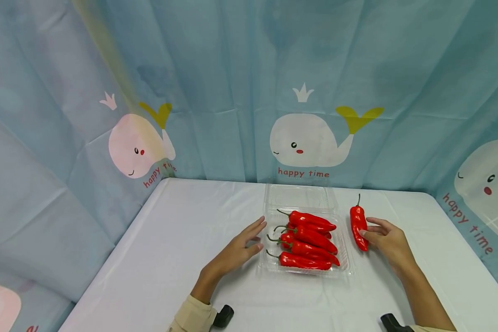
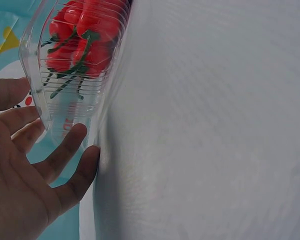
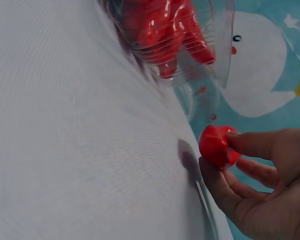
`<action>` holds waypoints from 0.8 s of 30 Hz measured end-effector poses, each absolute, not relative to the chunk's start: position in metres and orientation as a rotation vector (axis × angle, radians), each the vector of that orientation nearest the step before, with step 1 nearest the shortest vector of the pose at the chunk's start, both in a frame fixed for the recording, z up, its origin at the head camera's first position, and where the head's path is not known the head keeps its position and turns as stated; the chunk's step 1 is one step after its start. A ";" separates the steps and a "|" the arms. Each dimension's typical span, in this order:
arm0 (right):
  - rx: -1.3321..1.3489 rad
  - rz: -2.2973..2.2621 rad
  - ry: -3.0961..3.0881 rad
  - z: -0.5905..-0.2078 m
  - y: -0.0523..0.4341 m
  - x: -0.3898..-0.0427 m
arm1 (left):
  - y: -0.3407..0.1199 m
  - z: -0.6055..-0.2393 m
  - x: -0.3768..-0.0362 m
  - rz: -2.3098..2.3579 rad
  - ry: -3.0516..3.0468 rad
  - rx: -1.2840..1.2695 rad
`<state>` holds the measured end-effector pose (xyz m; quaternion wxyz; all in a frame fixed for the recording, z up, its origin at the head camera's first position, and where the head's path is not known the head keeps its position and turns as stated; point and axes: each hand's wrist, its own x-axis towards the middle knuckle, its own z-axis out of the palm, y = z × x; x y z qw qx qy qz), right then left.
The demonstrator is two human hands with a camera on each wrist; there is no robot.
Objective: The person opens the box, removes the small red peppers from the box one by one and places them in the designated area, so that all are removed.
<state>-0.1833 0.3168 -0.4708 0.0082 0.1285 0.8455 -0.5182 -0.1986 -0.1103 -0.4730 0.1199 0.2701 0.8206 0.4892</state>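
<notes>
A clear plastic clamshell box (image 1: 345, 246) lies on the table with its lid (image 1: 300, 197) folded back, away from me. Several red chili peppers (image 1: 311, 237) fill its tray, green stems to the left. To the right of the box, my right hand (image 1: 392, 244) pinches one more red chili pepper (image 1: 358, 226) near its lower end, stem pointing away. The right wrist view shows thumb and fingers on either side of this pepper's tip (image 3: 217, 146). My left hand (image 1: 237, 251) is beside the box's left edge, fingers extended and spread, holding nothing.
A white cloth covers the table (image 1: 182, 230). Behind and at both sides hangs a blue curtain (image 1: 224, 143) with printed whales. Black wrist devices (image 1: 223, 316) sit at both cuffs.
</notes>
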 end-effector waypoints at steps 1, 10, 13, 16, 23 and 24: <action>0.413 -1.606 2.646 -0.472 0.317 -0.184 | -0.110 -0.473 -0.199 1.429 2.396 0.787; 0.471 -1.553 2.664 -0.474 0.317 -0.185 | -0.110 -0.471 -0.198 1.428 2.402 0.791; 0.471 -1.533 2.672 -0.474 0.316 -0.185 | -0.110 -0.471 -0.198 1.423 2.406 0.791; 0.477 -1.511 2.686 -0.473 0.316 -0.185 | -0.110 -0.471 -0.198 1.418 2.411 0.789; 0.469 -1.479 2.705 -0.474 0.316 -0.185 | -0.110 -0.471 -0.198 1.427 2.406 0.794; 0.466 -1.475 2.709 -0.474 0.316 -0.185 | -0.110 -0.471 -0.198 1.428 2.405 0.794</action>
